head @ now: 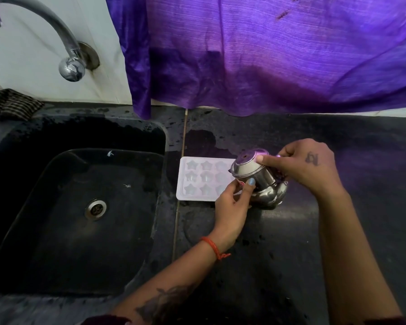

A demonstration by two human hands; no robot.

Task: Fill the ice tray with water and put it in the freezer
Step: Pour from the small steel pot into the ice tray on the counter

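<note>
White plastic, the ice tray (198, 178) with star-shaped cells lies flat on the dark worktop (279, 231), just right of the black sink (80, 207). Over its right end we see both hands gripping a tilted steel pot (256, 177): the left hand (232, 207) pinches its rim from below, the right hand (300, 165) holds it from above. A purple cloth (267, 55) hangs behind, and a tap (63, 43) stands above the sink.

Orange thread bracelet (215, 248) on left wrist, tattoos, blue-painted nail (251, 182)
</note>
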